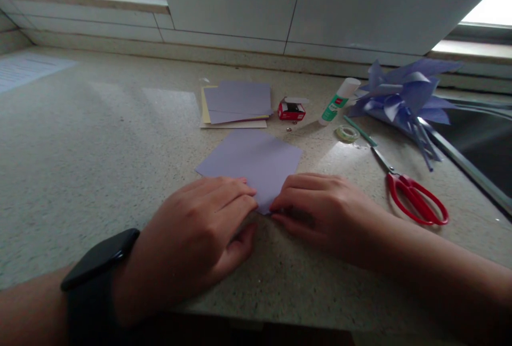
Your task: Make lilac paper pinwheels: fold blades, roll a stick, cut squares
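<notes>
A lavender square of paper point(252, 162) lies on the speckled countertop point(100, 165), turned like a diamond. Its near corner sits between my two hands. My left hand point(196, 234), with a black watch on the wrist, rests fingers-down on the paper's near-left edge. My right hand point(324, 212) pinches the same near corner from the right, fingertips curled on the paper. Both hands press on the sheet at the corner; the corner itself is partly hidden under the fingers.
Behind lie a stack of purple and yellow sheets point(236, 103), a small red box point(292, 111), a glue stick point(338, 102), a tape roll point(346, 133), red-handled scissors point(412, 194) and a purple paper pinwheel point(404, 101). A sink edge point(472, 170) runs at right.
</notes>
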The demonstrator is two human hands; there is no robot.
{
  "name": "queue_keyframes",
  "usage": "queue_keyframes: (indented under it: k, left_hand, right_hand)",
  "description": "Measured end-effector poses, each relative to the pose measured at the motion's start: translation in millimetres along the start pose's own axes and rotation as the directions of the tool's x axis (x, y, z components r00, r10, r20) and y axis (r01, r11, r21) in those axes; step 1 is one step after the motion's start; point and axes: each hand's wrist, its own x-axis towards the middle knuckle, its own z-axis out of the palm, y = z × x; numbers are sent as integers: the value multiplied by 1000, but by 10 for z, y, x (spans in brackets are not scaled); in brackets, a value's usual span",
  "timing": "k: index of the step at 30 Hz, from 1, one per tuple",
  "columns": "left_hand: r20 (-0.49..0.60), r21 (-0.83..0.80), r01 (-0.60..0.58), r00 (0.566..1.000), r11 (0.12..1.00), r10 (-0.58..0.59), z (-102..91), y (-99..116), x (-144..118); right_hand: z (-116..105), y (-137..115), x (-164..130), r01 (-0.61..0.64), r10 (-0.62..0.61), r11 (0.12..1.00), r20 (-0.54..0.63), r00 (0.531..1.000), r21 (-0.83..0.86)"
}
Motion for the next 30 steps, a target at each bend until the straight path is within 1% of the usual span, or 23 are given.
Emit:
queue_keyframes:
  k: [4, 7, 9, 14, 19, 24, 30]
  left_hand:
    - [4, -3, -4, 1000, 1000, 4, -1, -5, -9]
    - [-1, 7, -2, 1000, 1000, 2, -2, -8, -11]
    - [-3, 13, -1, 1000, 1000, 1, -2, -8, -10]
    - [14, 28, -7, 1000, 1000, 6, 2, -6, -16]
    - [8, 46, -14, 1000, 999, 13, 18, -13, -26]
    - [16, 47, -23, 1000, 999, 23, 13, -18, -21]
    - [14, 38, -28, 1000, 999, 27, -1, -8, -28]
  right_hand:
    - [14, -10, 1, 4, -5, 999, 24, 1000, 33]
    - [30, -1, 6, 11, -12, 1000, 38, 999, 21]
    - [37, 12, 8, 40, -40, 999, 22, 999, -6]
    - [0, 10, -14, 142, -148, 971, -15, 989, -192]
    - [-71, -97, -72, 218, -228, 900, 19, 974, -378]
    - [-102, -199, -104, 218, -222, 868, 44, 974, -446]
    - [-116, -221, -97, 224, -188, 846, 123, 975, -485]
